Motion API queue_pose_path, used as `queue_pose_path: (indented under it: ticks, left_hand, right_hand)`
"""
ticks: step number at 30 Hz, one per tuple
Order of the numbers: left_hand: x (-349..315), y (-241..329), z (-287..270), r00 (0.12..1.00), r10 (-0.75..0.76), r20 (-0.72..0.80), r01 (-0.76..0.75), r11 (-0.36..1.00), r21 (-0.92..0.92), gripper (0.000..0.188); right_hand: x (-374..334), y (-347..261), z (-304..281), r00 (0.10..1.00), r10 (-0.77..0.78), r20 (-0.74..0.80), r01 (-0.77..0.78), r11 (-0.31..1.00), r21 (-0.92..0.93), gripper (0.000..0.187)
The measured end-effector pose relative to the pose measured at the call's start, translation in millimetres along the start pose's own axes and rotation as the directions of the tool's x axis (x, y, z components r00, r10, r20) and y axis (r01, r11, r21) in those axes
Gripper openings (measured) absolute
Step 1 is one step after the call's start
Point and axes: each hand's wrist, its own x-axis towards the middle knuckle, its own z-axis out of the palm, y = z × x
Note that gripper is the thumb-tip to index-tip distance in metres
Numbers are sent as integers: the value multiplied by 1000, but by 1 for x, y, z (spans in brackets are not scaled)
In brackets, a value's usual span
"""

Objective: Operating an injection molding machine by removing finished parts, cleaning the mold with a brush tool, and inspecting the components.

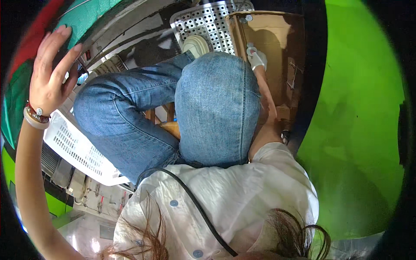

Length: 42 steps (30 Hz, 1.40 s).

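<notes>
The right hand [258, 59], partly covered in white, is at the open brown cardboard box [277, 26], upper right of the frame, near a small round grey piece [250, 45]; I cannot tell its grip. The left hand [48, 82], upper left, spreads its fingers before a green sheet [86, 19]. A silver perforated metal basket [208, 21] sits at upper centre.

A bright-green panel [359, 117] fills the frame's right side; a wooden seat [171, 129] peeks out near centre; glare brightens the lower left.
</notes>
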Motion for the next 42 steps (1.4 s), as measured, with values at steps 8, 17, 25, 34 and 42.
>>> queue_pose_path:
  ticks: [8,17,25,34,42]
  left_hand:
    - [2,0,-4,1000,-12,2,12,1000,3,67]
    - [13,8,-9,995,11,-101,-6,999,53,57]
    - [14,69,-49,889,-308,-340,260,949,-179,35]
    - [-75,231,-80,722,-637,270,-122,-501,-857,52]
    - [-133,272,-61,458,-751,477,-445,-657,-608,48]
  right_hand:
    - [-64,0,-48,962,-90,257,-46,875,481,15]
    - [-347,-178,-16,709,-301,637,-408,562,719,20]
    - [-483,-269,38,406,-544,735,4,805,594,32]
    - [-537,-274,115,160,-514,843,423,807,413,34]
    - [-584,-246,190,-247,-204,947,968,-5,251,42]
